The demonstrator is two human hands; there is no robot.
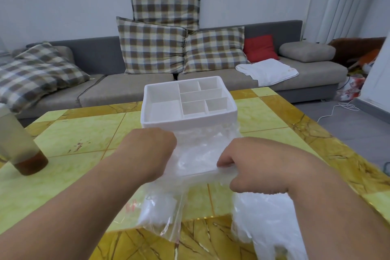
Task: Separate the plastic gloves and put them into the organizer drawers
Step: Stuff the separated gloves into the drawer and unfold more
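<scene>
Pressing the gloves (196, 157) flat should let the drawer (190, 174) shut cleanly. Right hand (256, 167) curls round its front edge; left hand (150, 151) hides its fingers, grip unclear.

White organizer (187, 121) at frame centre on yellow-green tiled tabletop (84, 133), top compartments open. Below it, clear plastic glove (196, 154) spread over a white drawer edge (190, 173). Right grip (253, 167), centre right, fingers curled, pinches the glove film at that edge. Left grip (152, 152), centre left, wrist bent down, fingers hidden. Clear bag (160, 211) of gloves at lower centre. Crumpled glove pile (263, 217) lower right. Bottle (21, 145) at left edge. Sofa (118, 91) with plaid cushions (152, 48) across the top.
</scene>
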